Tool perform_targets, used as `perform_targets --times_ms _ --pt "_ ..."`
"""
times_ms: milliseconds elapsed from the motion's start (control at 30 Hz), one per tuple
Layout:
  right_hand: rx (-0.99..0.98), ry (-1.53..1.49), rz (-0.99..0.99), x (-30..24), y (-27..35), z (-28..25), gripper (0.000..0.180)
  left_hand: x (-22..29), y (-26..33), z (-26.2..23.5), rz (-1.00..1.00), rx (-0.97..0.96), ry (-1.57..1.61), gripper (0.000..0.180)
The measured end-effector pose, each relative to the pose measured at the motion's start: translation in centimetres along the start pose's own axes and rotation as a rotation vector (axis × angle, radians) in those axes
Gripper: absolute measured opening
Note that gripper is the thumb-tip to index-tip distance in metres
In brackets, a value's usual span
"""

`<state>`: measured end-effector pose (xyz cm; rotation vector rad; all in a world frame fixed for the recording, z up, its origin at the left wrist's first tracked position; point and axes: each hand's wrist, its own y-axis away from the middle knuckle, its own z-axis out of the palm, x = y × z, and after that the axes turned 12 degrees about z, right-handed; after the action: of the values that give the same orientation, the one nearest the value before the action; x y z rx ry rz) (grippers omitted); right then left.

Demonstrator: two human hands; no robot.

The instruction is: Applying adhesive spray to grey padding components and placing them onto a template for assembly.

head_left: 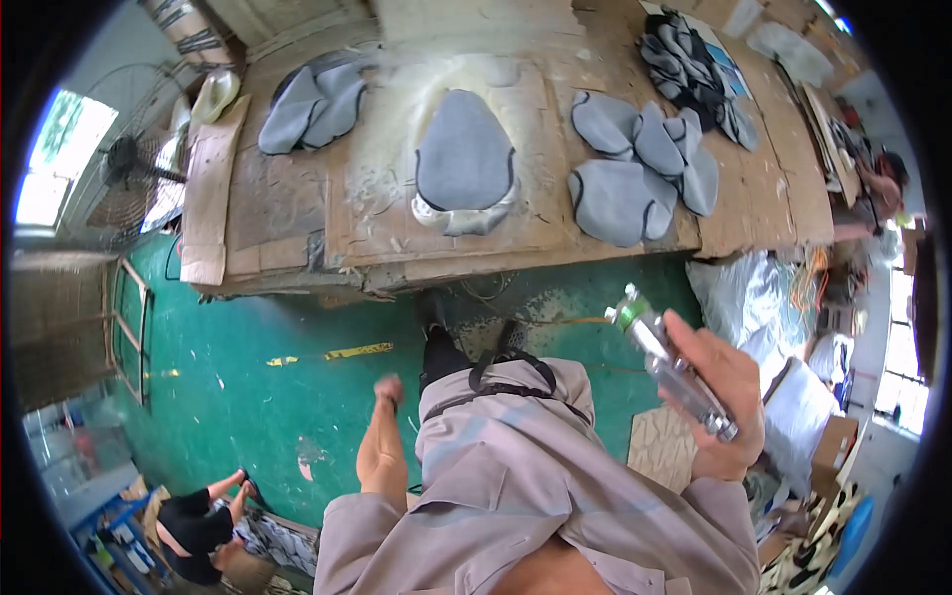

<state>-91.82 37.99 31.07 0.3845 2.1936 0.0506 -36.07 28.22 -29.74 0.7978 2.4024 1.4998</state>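
Cardboard-topped workbench (764,188), grey pad (463,154), right hand (722,397) fingers gripping metal spray gun (672,363), left hand (388,389) blurred, unclear.

one metal spray gun (674,369), one floor fan (129,164), about eight grey fabric pieces (464,154).

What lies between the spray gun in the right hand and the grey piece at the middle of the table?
In the head view, only green floor and the table's cardboard edge lie between the spray gun and the grey piece.
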Motion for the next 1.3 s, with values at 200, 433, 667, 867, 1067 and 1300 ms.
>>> perform_targets --times_ms 200,433,667,867,1067,1300 --pt "0.391 0.027 0.260 -0.6 3.0 0.4 0.069 5.6 3.9 5.7 -0.003 -0.127 0.651 0.038" --pt "0.231 0.043 0.162 1.1 4.1 -0.6 0.066 7.2 1.6 -0.9 -0.437 0.487 1.630 0.035" --pt "0.020 0.010 -0.053 1.9 4.8 -0.7 0.057 9.3 -2.0 -20.1 0.265 1.316 1.394 0.028" --pt "0.067 0.157 -0.053 2.6 7.0 -2.5 0.069 20.6 1.0 -41.2 0.486 1.567 0.891 0.033" --pt "0.183 0.091 0.108 4.3 8.6 -1.9 0.080 19.7 0.0 -48.1 0.480 1.542 0.054 0.038" --pt "0.111 0.092 0.089 5.1 9.2 -3.8 0.057 17.2 -2.6 -54.7 0.434 1.517 0.177 0.017"
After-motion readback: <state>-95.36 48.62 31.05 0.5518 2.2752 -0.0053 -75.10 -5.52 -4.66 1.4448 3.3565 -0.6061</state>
